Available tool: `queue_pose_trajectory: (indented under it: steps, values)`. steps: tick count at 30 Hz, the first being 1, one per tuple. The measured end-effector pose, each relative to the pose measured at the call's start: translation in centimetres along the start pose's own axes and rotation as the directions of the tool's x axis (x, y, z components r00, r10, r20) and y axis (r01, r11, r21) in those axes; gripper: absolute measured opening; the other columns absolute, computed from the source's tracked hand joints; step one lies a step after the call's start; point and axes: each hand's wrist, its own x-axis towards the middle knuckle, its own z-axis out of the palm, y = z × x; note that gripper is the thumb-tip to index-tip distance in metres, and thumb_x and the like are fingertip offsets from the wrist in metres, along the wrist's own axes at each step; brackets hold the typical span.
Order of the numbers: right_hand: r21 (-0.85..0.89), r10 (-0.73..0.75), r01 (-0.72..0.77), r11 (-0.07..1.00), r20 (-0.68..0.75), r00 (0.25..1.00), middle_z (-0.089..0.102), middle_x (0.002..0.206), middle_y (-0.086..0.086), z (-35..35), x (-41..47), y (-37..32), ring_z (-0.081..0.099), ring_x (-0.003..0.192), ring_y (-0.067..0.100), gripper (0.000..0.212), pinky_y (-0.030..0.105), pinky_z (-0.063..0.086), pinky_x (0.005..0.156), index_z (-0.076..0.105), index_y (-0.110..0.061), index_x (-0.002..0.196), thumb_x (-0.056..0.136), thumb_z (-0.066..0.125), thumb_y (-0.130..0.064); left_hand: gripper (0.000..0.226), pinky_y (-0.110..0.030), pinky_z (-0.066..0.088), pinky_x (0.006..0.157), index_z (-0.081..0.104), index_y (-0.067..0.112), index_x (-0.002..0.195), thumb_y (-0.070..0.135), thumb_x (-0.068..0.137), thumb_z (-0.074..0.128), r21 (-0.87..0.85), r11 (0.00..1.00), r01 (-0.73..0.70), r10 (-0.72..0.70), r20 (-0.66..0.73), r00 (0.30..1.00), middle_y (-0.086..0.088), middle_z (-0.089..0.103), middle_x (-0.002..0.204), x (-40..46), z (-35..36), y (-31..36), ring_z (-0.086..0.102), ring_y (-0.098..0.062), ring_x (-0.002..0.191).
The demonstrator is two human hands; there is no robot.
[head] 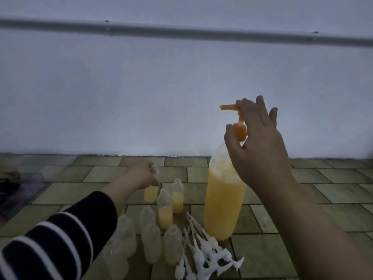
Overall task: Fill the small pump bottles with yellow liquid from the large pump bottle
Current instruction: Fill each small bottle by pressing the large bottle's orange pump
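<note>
The large pump bottle (223,205) stands upright at centre right, mostly full of yellow liquid, with an orange pump head (229,107). My right hand (260,142) is at that pump, thumb by the orange collar and fingers over the nozzle top. My left hand (144,175) grips the white top of a small bottle (151,193) that holds yellow liquid. Two more small bottles (165,212) (177,197) are partly filled and uncapped. Several empty small bottles (151,242) stand in front of them.
A heap of several white pump tops (207,257) with long tubes lies right of the empty bottles. The surface is a brick-patterned floor (282,251) that ends at a pale wall (141,98). Dark cloth (8,184) lies at the far left.
</note>
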Motion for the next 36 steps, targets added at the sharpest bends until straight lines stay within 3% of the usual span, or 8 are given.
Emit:
queue_pose_trajectory:
  steps: [6,10,16,19,22,26,31,36]
  values:
    - [0.041,0.026,-0.025,0.999,-0.020,0.999,0.042,0.145,0.001,0.3,-0.1,-0.1,0.015,0.145,0.016,0.050,0.021,-0.006,0.114,0.042,-0.012,0.137,0.090,0.039,-0.028,0.057,-0.027,0.047,0.081,0.052,0.011,0.126,0.017,0.075,0.076,0.156,0.988,0.015,-0.034,0.119,0.992,-0.008,0.058,0.120,1.1,2.1,-0.8,0.056,-0.023,0.108]
    - [0.040,0.030,-0.029,0.999,-0.025,0.999,0.043,0.144,0.002,0.3,-0.2,0.0,0.016,0.145,0.017,0.050,0.021,-0.006,0.114,0.042,-0.011,0.137,0.090,0.039,-0.027,0.057,-0.027,0.047,0.088,0.050,0.014,0.128,0.019,0.077,0.074,0.216,0.976,0.012,-0.042,0.136,0.990,-0.004,0.055,0.123,1.0,3.0,-1.0,0.053,-0.019,0.110]
    - [0.056,0.039,-0.037,0.998,-0.024,0.999,0.042,0.145,0.003,0.1,-0.2,-0.1,0.015,0.145,0.016,0.046,0.024,-0.004,0.115,0.042,-0.011,0.138,0.093,0.045,-0.021,0.072,-0.030,0.049,0.091,0.045,0.017,0.132,0.006,0.070,0.079,0.064,0.998,0.007,-0.015,0.118,0.993,-0.005,0.053,0.128,0.4,1.9,-2.5,0.054,-0.020,0.110]
    - [0.059,0.030,-0.029,0.998,-0.021,0.999,0.042,0.145,0.003,-0.1,-0.1,-0.1,0.016,0.145,0.016,0.045,0.024,-0.003,0.115,0.042,-0.011,0.138,0.093,0.045,-0.020,0.062,-0.032,0.051,0.088,0.050,0.016,0.126,0.002,0.072,0.077,-0.065,0.996,-0.060,0.060,0.005,0.998,-0.003,0.056,0.119,-0.2,-0.5,-3.4,0.055,-0.016,0.101]
    - [0.046,0.029,-0.029,0.999,-0.015,0.999,0.041,0.146,0.001,-0.1,0.0,0.0,0.014,0.145,0.014,0.044,0.018,-0.006,0.113,0.042,-0.012,0.138,0.094,0.047,-0.017,0.039,-0.031,0.048,0.087,0.056,0.016,0.113,-0.001,0.081,0.067,-0.248,0.949,-0.195,0.123,-0.277,0.953,-0.002,0.061,0.111,-2.1,-3.9,-5.0,0.058,-0.017,0.098]
    - [0.040,0.028,-0.027,0.999,-0.020,0.999,0.042,0.146,0.002,0.2,0.2,0.0,0.015,0.145,0.016,0.043,0.017,-0.007,0.111,0.043,-0.011,0.137,0.094,0.048,-0.015,0.028,-0.033,0.043,0.088,0.058,0.012,0.107,-0.007,0.086,0.057,-0.346,0.914,-0.214,0.000,-0.525,0.851,-0.004,0.061,0.106,-4.9,-6.0,-9.5,0.056,-0.021,0.095]
    - [0.057,0.026,-0.024,0.998,-0.037,0.999,0.045,0.144,0.005,0.4,0.1,0.0,0.018,0.144,0.019,0.044,0.023,-0.003,0.114,0.045,-0.010,0.135,0.092,0.046,-0.017,0.064,-0.031,0.040,0.086,0.049,0.007,0.128,-0.015,0.071,0.068,-0.358,0.934,0.015,-0.093,-0.201,0.975,-0.006,0.055,0.122,-6.6,-2.5,-14.6,0.050,-0.019,0.107]
    - [0.088,0.035,-0.031,0.996,-0.041,0.999,0.046,0.143,0.004,0.4,-0.1,0.1,0.018,0.144,0.017,0.048,0.025,-0.001,0.116,0.045,-0.010,0.135,0.089,0.043,-0.022,0.073,-0.024,0.038,0.091,0.044,0.024,0.127,-0.006,0.069,0.076,-0.438,0.899,0.014,-0.004,0.023,1.000,0.011,0.051,0.122,-7.5,1.0,-14.9,0.044,-0.009,0.116]
